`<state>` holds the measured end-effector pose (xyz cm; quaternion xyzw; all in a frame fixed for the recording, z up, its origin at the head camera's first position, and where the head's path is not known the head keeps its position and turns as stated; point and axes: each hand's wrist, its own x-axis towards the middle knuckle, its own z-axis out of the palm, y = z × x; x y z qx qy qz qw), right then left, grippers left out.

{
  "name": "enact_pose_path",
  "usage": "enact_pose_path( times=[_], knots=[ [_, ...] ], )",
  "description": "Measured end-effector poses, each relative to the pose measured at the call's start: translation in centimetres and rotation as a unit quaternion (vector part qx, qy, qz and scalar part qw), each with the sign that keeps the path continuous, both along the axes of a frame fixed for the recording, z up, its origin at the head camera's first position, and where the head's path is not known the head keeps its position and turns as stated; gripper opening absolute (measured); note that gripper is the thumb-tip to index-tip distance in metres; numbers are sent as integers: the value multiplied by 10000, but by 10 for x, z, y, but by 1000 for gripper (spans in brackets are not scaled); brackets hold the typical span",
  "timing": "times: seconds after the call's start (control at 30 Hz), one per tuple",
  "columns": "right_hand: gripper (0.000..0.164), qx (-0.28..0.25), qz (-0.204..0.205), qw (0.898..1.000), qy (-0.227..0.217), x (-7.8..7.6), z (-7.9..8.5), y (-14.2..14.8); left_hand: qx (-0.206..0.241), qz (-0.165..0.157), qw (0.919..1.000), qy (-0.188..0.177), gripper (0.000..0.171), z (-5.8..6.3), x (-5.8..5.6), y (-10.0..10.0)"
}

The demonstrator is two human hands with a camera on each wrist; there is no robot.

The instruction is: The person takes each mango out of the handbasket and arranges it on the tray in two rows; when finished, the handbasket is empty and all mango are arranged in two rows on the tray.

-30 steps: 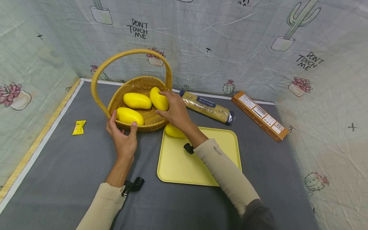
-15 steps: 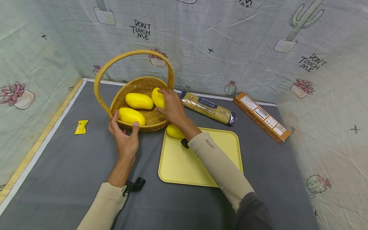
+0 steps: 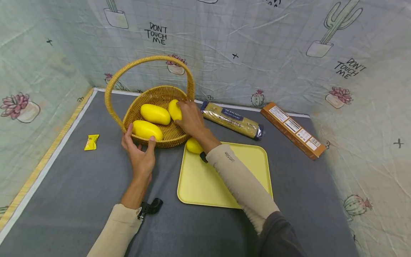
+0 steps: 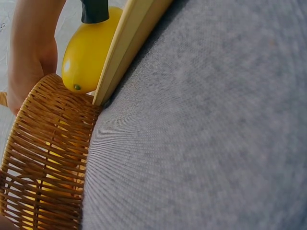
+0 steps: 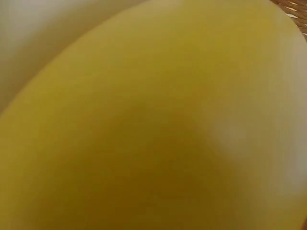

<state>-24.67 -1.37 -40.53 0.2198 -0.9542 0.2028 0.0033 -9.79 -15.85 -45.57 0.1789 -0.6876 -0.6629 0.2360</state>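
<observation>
A wicker basket (image 3: pixel 167 142) with a tall arched handle stands at the back left, two yellow mangoes (image 3: pixel 155 114) lying in its left part. My left hand (image 3: pixel 141 160) grips the near-left rim, fingers round the side and thumb at the front by the nearer mango (image 3: pixel 146 129). Inside the right side of the basket, my right hand (image 3: pixel 192 119) holds a third mango (image 3: pixel 174 110), partly hidden by the fingers. Under my right wrist another mango (image 3: pixel 193 145) lies on the yellow tray's (image 3: pixel 205 189) back-left corner; it fills most of the right wrist view.
Behind the tray lies a pack of spaghetti (image 3: pixel 231 119). A long brown box (image 3: pixel 292 130) sits at the back right. Left of the basket is a small yellow wrapped sweet (image 3: pixel 91 142). A patterned cloth wall (image 3: pixel 218 71) closes off the back.
My right hand has shifted slightly left with the mango it holds, and its forearm has swung left over the tray. The left hand keeps its grip on the basket.
</observation>
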Motion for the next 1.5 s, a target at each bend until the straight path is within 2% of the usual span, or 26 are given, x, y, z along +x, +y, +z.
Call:
enact_pose_path(
  times=[0.1, 0.23, 0.37, 0.5, 0.67, 0.87, 1.17, 1.5],
  knots=[
    [65, 0, 62, 10000, -17, 1, 1, 2, 20, -12, 10000, 14, 80, 0, 1, 1],
    [62, -187, 101, 9997, -70, 4, 5, 7, 10, -22, 10000, -1, 80, 7, 4, 4],
    [62, -365, 132, 9992, -28, 9, 10, 9, 42, -9, 10000, 12, 77, 26, 10, 10],
    [63, -677, 180, 9975, 17, 16, 16, 12, 74, -21, 10000, 11, 77, 32, 13, 12],
    [64, -1201, 289, 9922, 185, 27, 23, 16, 76, -52, 10000, -1, 77, 32, 12, 11],
    [65, -1576, 363, 9864, 295, 44, 34, 24, 103, -43, 9999, 28, 78, 30, 11, 11],
    [66, -2037, 484, 9777, 148, 66, 45, 45, 162, -57, 9999, 13, 79, 25, 10, 10],
    [66, -2150, 707, 9739, -153, 87, 47, 71, 176, -57, 9998, 31, 79, 24, 10, 11]
  ],
)
